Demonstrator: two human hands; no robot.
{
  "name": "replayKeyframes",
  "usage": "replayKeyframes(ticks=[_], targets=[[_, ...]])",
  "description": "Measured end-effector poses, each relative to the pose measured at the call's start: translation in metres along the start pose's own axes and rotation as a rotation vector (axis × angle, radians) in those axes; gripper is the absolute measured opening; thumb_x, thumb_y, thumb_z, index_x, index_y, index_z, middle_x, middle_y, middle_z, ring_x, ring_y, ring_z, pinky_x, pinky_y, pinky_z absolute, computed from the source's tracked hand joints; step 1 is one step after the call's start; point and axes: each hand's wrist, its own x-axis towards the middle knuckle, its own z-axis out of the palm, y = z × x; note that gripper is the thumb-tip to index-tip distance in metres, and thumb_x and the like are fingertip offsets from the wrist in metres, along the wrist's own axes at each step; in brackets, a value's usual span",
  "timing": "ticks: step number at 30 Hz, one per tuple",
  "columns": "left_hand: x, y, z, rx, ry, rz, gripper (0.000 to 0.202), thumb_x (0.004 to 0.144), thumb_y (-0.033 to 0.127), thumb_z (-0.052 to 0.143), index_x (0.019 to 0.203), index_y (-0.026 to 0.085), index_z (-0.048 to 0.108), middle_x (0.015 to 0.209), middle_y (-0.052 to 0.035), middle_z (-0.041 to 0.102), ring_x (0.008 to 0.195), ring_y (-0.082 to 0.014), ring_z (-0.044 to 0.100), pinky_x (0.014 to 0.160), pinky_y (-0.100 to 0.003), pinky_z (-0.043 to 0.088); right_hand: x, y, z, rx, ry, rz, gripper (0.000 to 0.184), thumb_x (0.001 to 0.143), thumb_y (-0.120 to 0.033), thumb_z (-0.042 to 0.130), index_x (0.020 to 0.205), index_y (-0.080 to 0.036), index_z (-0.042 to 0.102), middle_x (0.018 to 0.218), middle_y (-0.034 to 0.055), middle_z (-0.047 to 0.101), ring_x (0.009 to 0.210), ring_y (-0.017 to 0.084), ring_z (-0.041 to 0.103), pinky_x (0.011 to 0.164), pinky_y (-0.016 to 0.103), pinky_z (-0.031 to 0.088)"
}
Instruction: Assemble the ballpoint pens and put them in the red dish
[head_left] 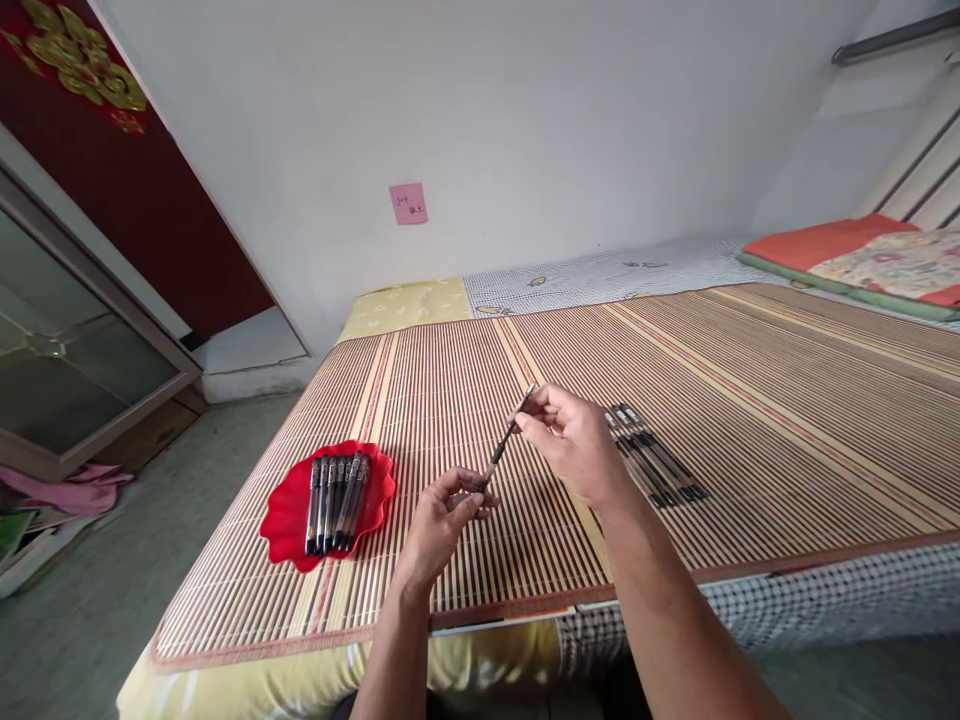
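Both my hands hold one black pen (508,436) slanted above the striped bamboo mat (750,400). My right hand (576,440) pinches its upper end between thumb and fingers. My left hand (444,518) is closed round its lower tip. Left of my hands, a red scalloped plate (289,515) carries several black pens (335,488) lying side by side. Just right of my right hand, several more black pens (660,460) lie in a row on the mat.
The mat covers a bed with a yellow sheet (405,300) and checked bedding (825,600). An orange folded quilt (862,255) lies at the far right. A pink note (409,203) sticks to the white wall. A glass-door cabinet (67,350) stands on the left floor.
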Motion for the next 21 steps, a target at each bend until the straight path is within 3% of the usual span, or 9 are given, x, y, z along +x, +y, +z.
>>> replayKeyframes(ticks=[4,8,15,21], targets=[[-0.002,0.005,0.001,-0.050,-0.041,-0.025,0.023,0.084,0.031,0.077,0.097,0.017,0.064,0.088,-0.0047,0.073,0.088,-0.0234,0.077,0.077,-0.033,0.060,0.000,0.008,-0.002,-0.114,-0.177,0.088,0.009,0.088,-0.026,0.063,0.090,-0.020,0.070,0.089,0.0047,0.074,0.083,0.019,0.070,0.076,0.032,0.056],[-0.003,0.008,-0.001,-0.089,-0.041,-0.019,0.026,0.084,0.031,0.079,0.098,0.017,0.063,0.088,-0.0041,0.073,0.086,-0.0231,0.077,0.075,-0.032,0.061,0.000,0.019,-0.005,-0.126,-0.159,0.133,0.018,0.092,-0.028,0.059,0.098,-0.018,0.073,0.091,0.0067,0.075,0.083,0.019,0.070,0.075,0.033,0.055],[-0.004,0.006,-0.001,-0.104,-0.092,-0.045,0.026,0.085,0.030,0.079,0.099,0.017,0.062,0.084,-0.0040,0.073,0.084,-0.0230,0.078,0.072,-0.031,0.061,0.000,0.016,0.000,0.130,-0.211,0.157,0.027,0.096,-0.036,0.060,0.115,-0.022,0.075,0.107,0.0081,0.076,0.101,0.021,0.071,0.088,0.035,0.055],[-0.005,0.007,0.000,-0.114,-0.147,-0.056,0.023,0.087,0.028,0.078,0.099,0.016,0.062,0.086,-0.0029,0.071,0.082,-0.0217,0.078,0.070,-0.029,0.061,0.000,0.014,0.001,0.223,-0.243,0.212,0.020,0.092,-0.033,0.067,0.108,-0.024,0.076,0.111,0.0071,0.075,0.102,0.020,0.069,0.090,0.035,0.054]])
